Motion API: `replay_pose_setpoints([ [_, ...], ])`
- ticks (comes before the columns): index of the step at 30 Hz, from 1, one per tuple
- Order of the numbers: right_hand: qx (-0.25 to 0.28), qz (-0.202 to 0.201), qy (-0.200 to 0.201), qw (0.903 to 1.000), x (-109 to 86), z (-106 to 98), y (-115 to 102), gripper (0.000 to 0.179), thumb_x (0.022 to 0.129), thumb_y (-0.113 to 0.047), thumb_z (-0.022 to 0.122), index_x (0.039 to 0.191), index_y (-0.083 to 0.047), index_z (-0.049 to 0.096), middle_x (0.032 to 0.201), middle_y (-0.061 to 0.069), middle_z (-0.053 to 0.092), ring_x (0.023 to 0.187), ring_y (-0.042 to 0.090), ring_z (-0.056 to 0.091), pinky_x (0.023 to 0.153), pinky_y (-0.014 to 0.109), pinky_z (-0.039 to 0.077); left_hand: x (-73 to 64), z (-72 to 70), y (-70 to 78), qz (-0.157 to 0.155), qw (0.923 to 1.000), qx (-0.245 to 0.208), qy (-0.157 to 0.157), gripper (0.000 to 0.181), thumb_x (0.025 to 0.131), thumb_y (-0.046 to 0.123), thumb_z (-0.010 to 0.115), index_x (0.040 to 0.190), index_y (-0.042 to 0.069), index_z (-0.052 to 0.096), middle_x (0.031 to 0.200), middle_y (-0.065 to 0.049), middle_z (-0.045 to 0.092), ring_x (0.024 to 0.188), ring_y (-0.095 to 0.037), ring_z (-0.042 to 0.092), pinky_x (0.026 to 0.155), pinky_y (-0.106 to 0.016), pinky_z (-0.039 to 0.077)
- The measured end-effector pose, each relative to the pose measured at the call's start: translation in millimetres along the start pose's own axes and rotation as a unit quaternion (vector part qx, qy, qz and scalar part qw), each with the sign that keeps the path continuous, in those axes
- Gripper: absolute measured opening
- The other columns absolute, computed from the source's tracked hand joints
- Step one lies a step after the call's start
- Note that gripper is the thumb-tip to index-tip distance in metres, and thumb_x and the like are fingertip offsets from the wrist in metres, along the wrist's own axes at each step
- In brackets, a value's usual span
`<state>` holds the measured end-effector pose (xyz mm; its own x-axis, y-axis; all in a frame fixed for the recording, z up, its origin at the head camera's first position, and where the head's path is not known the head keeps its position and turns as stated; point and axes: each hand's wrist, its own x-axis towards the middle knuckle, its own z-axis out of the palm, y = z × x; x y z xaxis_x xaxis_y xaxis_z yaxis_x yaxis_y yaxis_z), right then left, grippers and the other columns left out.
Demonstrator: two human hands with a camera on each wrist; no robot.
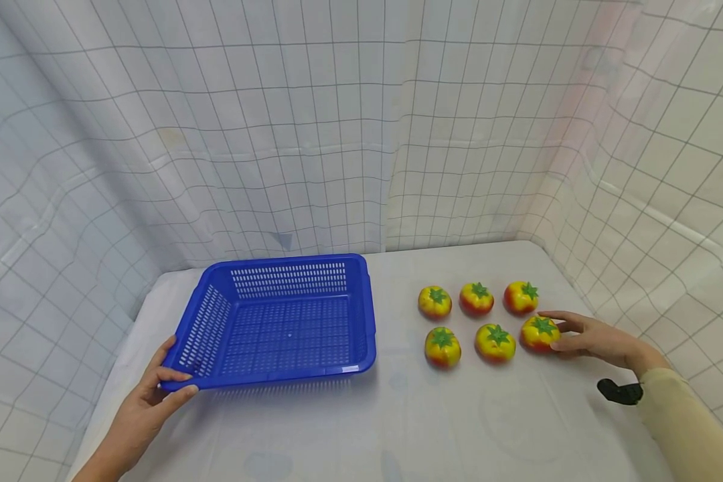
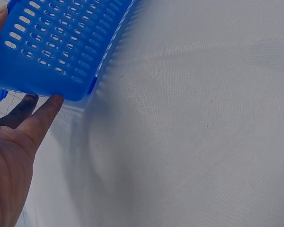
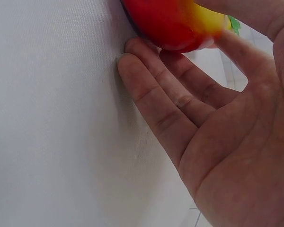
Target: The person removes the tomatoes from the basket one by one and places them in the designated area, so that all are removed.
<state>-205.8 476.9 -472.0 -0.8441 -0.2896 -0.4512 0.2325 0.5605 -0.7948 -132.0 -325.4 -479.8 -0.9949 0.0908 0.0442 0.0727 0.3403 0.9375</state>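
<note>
At the left, my left hand point(image 1: 141, 412) grips the near left corner of a blue plastic basket point(image 1: 277, 383), thumb on the rim and fingers over the side. The left wrist view shows the slotted basket wall point(image 2: 61, 42) above fingers of that hand point(image 2: 12, 146). On the right, my right hand point(image 1: 596, 340) holds a yellow-red toy tomato point(image 1: 539, 335) with a green leafy top, thumb in front and fingers behind. Up close, thumb and index finger of the right hand point(image 3: 232, 127) are round the red tomato point(image 3: 165, 23); its other fingers extend beside it, near the white cloth.
Several similar toy tomatoes stand in two rows, among them one at back left point(image 1: 435, 302), one at front left point(image 1: 442, 347) and one at front middle point(image 1: 495, 343). A white cloth point(image 1: 428, 428) covers the table. Checked white curtains point(image 1: 349, 154) enclose the back and sides.
</note>
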Motion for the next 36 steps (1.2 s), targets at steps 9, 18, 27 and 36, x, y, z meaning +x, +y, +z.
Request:
replay_pose_setpoints([
  [9,-0.01,-0.001,0.002,0.9999,-4.6,-1.6,-3.8,0.08,0.098,-0.031,0.067,0.162,-0.012,0.023,0.152,0.032,0.031,0.115,0.03,0.065,0.095,0.032,0.049,0.5,-0.4,-1.2,-0.002,1.0,-0.007,-0.003,0.029,0.105,0.012,0.059,0.122,-0.008,0.048,0.169,0.019,-0.008,0.141,-0.069,0.006,0.086,-0.005,0.044],
  [18,0.014,-0.011,0.02,0.9996,-9.8,-6.7,-3.0,0.079,0.099,-0.028,0.066,0.161,-0.007,0.022,0.153,0.033,0.033,0.12,0.032,0.062,0.093,0.032,0.054,1.0,-0.5,0.9,-0.002,1.0,-0.003,-0.003,0.028,0.105,0.013,0.059,0.122,-0.008,0.049,0.169,0.018,-0.007,0.14,-0.069,0.01,0.086,-0.006,0.044],
  [27,0.007,-0.041,0.065,0.997,-17.0,-12.9,-4.6,0.067,0.104,-0.028,0.059,0.157,0.0,0.029,0.148,0.033,0.043,0.115,0.03,0.064,0.088,0.032,0.056,-0.3,-1.5,4.3,-0.002,0.9993,0.036,0.001,0.029,0.105,0.016,0.06,0.122,-0.005,0.052,0.169,0.019,-0.005,0.135,-0.068,0.023,0.085,-0.007,0.045],
  [36,-0.028,-0.057,0.108,0.9922,-23.4,-13.7,-12.2,0.065,0.106,-0.033,0.056,0.154,0.004,0.033,0.146,0.034,0.045,0.11,0.022,0.067,0.085,0.032,0.057,-0.1,-5.3,8.7,-0.007,0.9964,0.084,-0.009,0.03,0.104,0.022,0.064,0.119,-0.003,0.056,0.17,0.016,-0.003,0.143,-0.062,0.018,0.086,-0.003,0.04],
])
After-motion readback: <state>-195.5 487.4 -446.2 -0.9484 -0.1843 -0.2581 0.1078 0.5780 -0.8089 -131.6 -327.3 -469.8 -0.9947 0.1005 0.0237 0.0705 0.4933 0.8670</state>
